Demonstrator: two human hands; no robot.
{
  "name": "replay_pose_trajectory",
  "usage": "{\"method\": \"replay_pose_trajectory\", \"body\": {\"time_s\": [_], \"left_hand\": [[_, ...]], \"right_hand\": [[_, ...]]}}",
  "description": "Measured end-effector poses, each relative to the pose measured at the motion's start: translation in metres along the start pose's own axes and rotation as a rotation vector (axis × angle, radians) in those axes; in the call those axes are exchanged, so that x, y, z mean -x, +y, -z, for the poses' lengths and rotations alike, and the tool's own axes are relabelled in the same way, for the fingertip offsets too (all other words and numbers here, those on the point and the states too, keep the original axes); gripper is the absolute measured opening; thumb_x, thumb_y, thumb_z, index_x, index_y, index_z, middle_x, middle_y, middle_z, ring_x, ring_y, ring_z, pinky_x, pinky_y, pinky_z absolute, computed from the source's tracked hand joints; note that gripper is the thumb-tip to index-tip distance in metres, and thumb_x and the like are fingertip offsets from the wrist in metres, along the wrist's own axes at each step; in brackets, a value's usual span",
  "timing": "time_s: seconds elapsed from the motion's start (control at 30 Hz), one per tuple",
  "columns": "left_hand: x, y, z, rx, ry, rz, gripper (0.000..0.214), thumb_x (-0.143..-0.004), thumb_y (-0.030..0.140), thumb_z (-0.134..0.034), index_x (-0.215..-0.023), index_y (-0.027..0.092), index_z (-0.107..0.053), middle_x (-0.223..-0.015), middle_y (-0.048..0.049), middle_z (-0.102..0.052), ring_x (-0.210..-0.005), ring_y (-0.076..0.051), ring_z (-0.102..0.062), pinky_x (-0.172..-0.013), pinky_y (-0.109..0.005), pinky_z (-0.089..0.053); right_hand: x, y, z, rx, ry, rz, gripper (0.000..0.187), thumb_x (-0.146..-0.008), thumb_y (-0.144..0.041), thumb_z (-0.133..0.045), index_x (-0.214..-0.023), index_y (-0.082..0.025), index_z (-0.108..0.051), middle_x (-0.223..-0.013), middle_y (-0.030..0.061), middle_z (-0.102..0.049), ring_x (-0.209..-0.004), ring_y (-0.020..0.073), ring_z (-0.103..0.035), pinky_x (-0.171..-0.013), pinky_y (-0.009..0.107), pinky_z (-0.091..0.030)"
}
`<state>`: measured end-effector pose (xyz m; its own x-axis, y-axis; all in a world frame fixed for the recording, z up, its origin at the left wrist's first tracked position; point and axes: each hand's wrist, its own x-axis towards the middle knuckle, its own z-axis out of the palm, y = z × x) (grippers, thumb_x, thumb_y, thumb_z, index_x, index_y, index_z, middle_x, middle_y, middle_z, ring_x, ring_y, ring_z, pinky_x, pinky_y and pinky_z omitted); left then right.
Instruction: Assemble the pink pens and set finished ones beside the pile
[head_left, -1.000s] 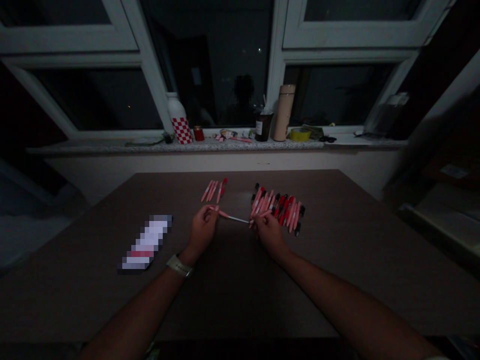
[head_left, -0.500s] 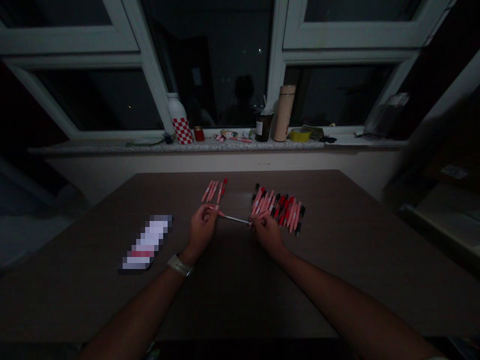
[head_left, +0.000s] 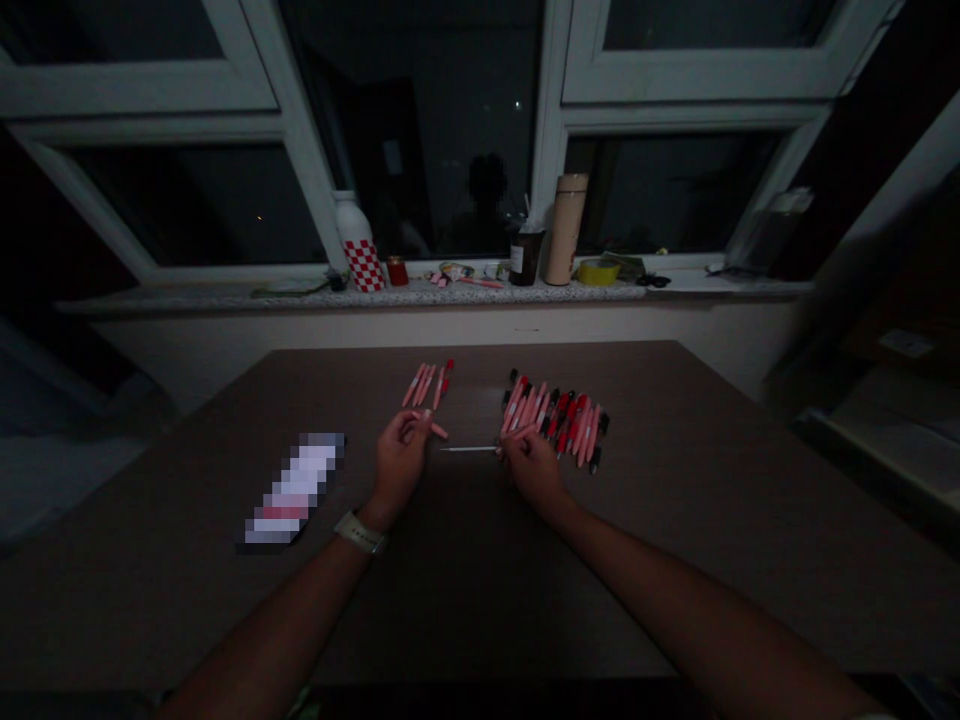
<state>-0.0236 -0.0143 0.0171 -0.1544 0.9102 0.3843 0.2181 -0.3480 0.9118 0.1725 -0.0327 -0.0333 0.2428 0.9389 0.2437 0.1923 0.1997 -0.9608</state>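
Observation:
My left hand (head_left: 401,450), fingers pinched, holds a pink pen barrel (head_left: 439,432) that points to the right. Between the thumb and fingers of my right hand (head_left: 534,465) is another pink pen part (head_left: 523,431), with a thin pale refill (head_left: 469,449) sticking out to the left. The refill's pointed tip is just below the barrel's end and apart from it. Behind my left hand lie several pink pens (head_left: 424,384) and a red-capped one (head_left: 448,375). A row of pink, red and black pens (head_left: 566,420) lies beside my right hand.
A phone (head_left: 296,490), blurred out, lies on the table (head_left: 480,590) at the left. On the windowsill (head_left: 420,296) stand a checkered bottle (head_left: 361,245), a red jar (head_left: 397,270), a dark cup (head_left: 526,255), a beige flask (head_left: 566,230) and a yellow tape roll (head_left: 598,271).
The refill has come out of the barrel in my left hand. Its tip is now free and slightly lower, while the barrel has moved a little left. My right hand has hardly moved.

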Motion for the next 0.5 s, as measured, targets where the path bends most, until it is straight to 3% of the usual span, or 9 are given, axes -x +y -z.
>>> {"method": "replay_pose_trajectory", "body": {"time_s": [0.17, 0.3, 0.4, 0.5], "left_hand": [[-0.0004, -0.0010, 0.0004, -0.048, 0.005, -0.010, 0.025, -0.084, 0.043, -0.065, -0.087, 0.018, -0.061, -0.075, -0.0039, -0.071, -0.071, -0.017, -0.065, -0.067, -0.026, -0.049], [0.0028, 0.0001, -0.0012, -0.204, -0.106, -0.025, 0.027, -0.075, 0.041, -0.073, -0.085, 0.016, -0.069, -0.074, -0.0035, -0.069, -0.059, -0.013, -0.055, -0.054, -0.023, -0.042], [0.0061, 0.0045, -0.0024, -0.235, -0.180, -0.019, 0.028, -0.081, 0.043, -0.067, -0.086, 0.016, -0.069, -0.073, -0.0032, -0.069, -0.055, -0.012, -0.049, -0.052, -0.023, -0.039], [0.0068, 0.0069, -0.0016, -0.261, -0.168, -0.001, 0.031, -0.084, 0.046, -0.062, -0.089, 0.016, -0.067, -0.067, -0.0009, -0.065, -0.052, -0.012, -0.046, -0.050, -0.023, -0.037]], "right_hand": [[0.0001, -0.0018, -0.0003, -0.005, -0.011, -0.014, 0.033, -0.083, -0.050, -0.055, -0.067, -0.021, -0.055, -0.058, 0.0007, -0.057, -0.054, 0.0173, -0.054, -0.051, 0.027, -0.038], [0.0007, -0.0043, -0.0003, -0.040, -0.016, -0.001, 0.032, -0.083, -0.050, -0.055, -0.066, -0.022, -0.053, -0.057, -0.0004, -0.056, -0.053, 0.0165, -0.052, -0.051, 0.027, -0.038], [0.0007, -0.0041, -0.0002, -0.018, -0.012, 0.009, 0.031, -0.083, -0.048, -0.055, -0.065, -0.022, -0.054, -0.057, -0.0006, -0.055, -0.054, 0.0166, -0.052, -0.052, 0.027, -0.037], [0.0007, -0.0023, 0.0001, 0.002, -0.030, 0.002, 0.031, -0.084, -0.047, -0.054, -0.066, -0.022, -0.054, -0.056, -0.0011, -0.054, -0.053, 0.0163, -0.051, -0.051, 0.027, -0.036]]}}
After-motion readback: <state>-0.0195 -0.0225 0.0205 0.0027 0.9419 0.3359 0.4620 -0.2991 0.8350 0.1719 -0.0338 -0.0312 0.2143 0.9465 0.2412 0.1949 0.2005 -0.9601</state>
